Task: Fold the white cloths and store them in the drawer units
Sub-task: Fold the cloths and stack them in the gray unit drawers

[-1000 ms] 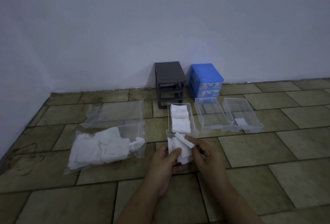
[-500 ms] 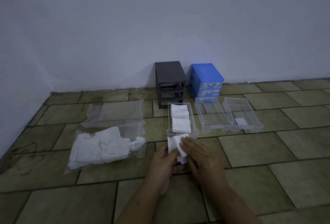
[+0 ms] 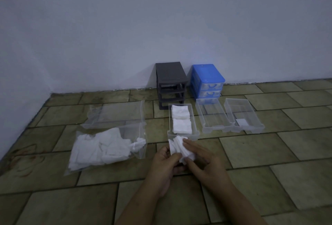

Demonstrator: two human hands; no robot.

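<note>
You hold a half-folded white cloth [image 3: 179, 148] just before the clear drawer [image 3: 195, 131], where two folded cloths [image 3: 181, 119] lie in a row. Grey drawer unit [image 3: 170, 81] and blue drawer unit [image 3: 207, 79] stand against the wall.

A tiled floor [image 3: 296, 180] of olive-brown slabs with dark grout fills the near half of the view. A plain pale wall [image 3: 161, 18] rises at the far side, and a second wall [image 3: 16, 84] meets it at the far left corner. 2 clear plastic bags lie on the floor at the left: a flat bag [image 3: 118, 115] farther off, and a nearer bag [image 3: 142, 145], its open end to the right. The 2 bags overlap at their edges.
</note>
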